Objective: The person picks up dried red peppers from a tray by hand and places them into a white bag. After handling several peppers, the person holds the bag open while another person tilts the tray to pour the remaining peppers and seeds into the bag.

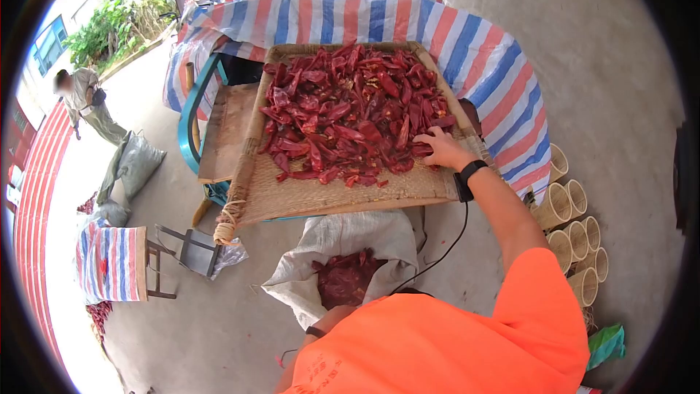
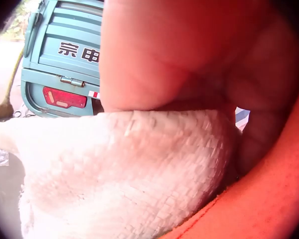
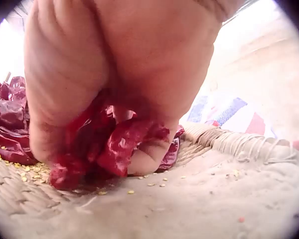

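A wide woven tray (image 1: 292, 197) carries a heap of dried red chili peppers (image 1: 350, 113). At the heap's right edge, my right hand (image 1: 443, 150) has its fingers bent round a few dried chilies (image 3: 120, 147), low over the weave. Pale seeds lie scattered beside the fingertips in the right wrist view. Below the tray, a white woven sack (image 1: 394, 237) stands with its mouth spread, more red chilies (image 1: 343, 281) inside. My left hand (image 2: 184, 55) grips the sack's near rim close to my body; its fingers are mostly hidden in the head view.
A teal vehicle bed (image 2: 65, 45) stands under the tray, beside a striped tarp (image 1: 496, 66). Bamboo baskets (image 1: 558, 204) line the floor at right. At left are a small chair (image 1: 191, 252), a cloth-covered stool (image 1: 117, 263), filled sacks (image 1: 138, 164) and another person (image 1: 91, 106).
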Tool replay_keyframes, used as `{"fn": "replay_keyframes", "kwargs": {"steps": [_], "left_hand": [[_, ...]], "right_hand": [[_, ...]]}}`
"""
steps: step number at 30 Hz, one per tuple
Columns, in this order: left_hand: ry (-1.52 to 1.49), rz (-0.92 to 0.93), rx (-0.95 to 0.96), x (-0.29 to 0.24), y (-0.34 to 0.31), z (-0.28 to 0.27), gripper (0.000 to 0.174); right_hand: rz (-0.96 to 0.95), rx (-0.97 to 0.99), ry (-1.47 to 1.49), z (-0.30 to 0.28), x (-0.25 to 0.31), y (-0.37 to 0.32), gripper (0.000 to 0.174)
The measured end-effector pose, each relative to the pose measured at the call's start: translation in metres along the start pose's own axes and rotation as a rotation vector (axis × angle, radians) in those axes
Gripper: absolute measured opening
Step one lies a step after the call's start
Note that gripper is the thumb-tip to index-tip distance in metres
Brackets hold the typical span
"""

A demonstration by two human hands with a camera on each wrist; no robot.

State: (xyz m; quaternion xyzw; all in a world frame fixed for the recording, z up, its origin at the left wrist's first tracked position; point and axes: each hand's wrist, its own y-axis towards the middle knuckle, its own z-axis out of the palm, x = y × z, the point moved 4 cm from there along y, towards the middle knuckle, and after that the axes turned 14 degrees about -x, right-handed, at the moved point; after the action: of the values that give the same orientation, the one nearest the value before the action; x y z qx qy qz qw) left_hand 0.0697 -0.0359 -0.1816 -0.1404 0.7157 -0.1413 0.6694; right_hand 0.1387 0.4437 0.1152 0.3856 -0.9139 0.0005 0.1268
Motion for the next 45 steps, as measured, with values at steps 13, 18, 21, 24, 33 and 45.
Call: {"fn": "replay_keyframes", "kwargs": {"steps": [13,18,21,24,33,45], "left_hand": [[-0.016,0.053,-0.125,-0.055,-0.017,-0.007,0.043],[-0.399,0.009,-0.198,-0.052,-0.006,-0.007,0.036],[0.270,0.149,-0.260,-0.078,0.010,-0.015,0.035],[0.013,0.249,-0.365,-0.111,0.017,-0.032,0.053],[-0.948,0.201,-0.345,-0.203,-0.009,-0.058,0.060],[-0.896,-0.036,-0.818,-0.152,-0.012,-0.068,0.037]], "right_hand": [[0.252,-0.341,0.642,-0.059,-0.028,-0.001,0.037],[0.298,-0.311,1.374,-0.081,-0.019,-0.019,0.047],[0.459,-0.288,1.735,-0.061,-0.033,-0.045,0.029],[0.619,-0.137,1.833,-0.032,0.016,-0.105,0.033],[0.762,0.983,1.788,0.128,0.158,-0.182,0.035],[1.129,1.157,1.693,0.198,0.170,-0.202,0.037]]}}
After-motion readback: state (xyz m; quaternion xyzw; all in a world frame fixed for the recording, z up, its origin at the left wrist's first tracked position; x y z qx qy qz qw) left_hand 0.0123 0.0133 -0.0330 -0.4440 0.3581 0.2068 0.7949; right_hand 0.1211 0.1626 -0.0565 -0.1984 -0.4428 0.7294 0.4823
